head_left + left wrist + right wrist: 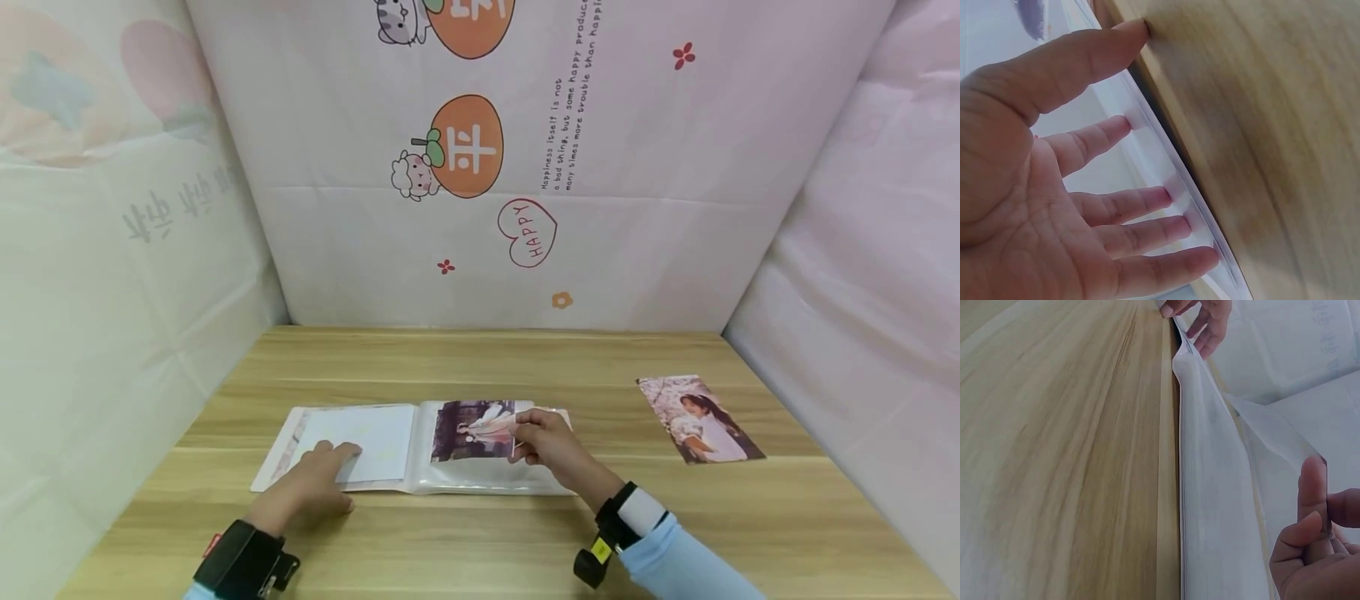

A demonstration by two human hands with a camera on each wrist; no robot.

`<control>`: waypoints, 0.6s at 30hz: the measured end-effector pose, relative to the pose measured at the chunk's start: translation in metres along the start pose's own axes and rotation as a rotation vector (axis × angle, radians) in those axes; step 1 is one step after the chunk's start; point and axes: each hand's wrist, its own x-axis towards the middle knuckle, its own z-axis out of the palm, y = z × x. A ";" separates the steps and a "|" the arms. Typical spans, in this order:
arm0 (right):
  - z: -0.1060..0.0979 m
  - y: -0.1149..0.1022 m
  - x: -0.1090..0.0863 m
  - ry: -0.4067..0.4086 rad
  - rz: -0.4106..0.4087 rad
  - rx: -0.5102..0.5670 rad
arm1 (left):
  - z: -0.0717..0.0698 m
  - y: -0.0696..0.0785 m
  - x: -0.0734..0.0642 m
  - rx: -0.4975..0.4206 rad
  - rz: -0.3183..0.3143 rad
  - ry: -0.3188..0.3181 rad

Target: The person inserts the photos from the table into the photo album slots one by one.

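Note:
A photo album [495, 479] lies spread on the wooden table, a white page [386, 429] on its left side and clear sleeves on its right. My left hand [318, 477] rests on the left page with fingers extended; the left wrist view shows the palm and spread fingertips [1119, 125] along the album's edge. Between thumb and fingers my right hand [551, 442] pinches the right edge of a photo [472, 431] of a figure in pale, flowing clothes. That photo is held over the right page, and in the right wrist view it rises at a tilt above the album [1216, 462].
Another photo [701, 421], of a person among pink blossoms, lies on the table [465, 550] to the right. White printed cloth [360, 250] hangs at the back and on both sides. Straps with small cameras circle both wrists.

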 end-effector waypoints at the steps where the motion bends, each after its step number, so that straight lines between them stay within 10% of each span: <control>1: 0.003 0.000 0.001 -0.021 0.002 0.000 | 0.000 0.000 0.000 0.003 -0.001 -0.001; 18: 0.026 0.004 0.009 -0.140 0.034 -0.046 | -0.004 0.005 0.000 0.019 -0.010 -0.034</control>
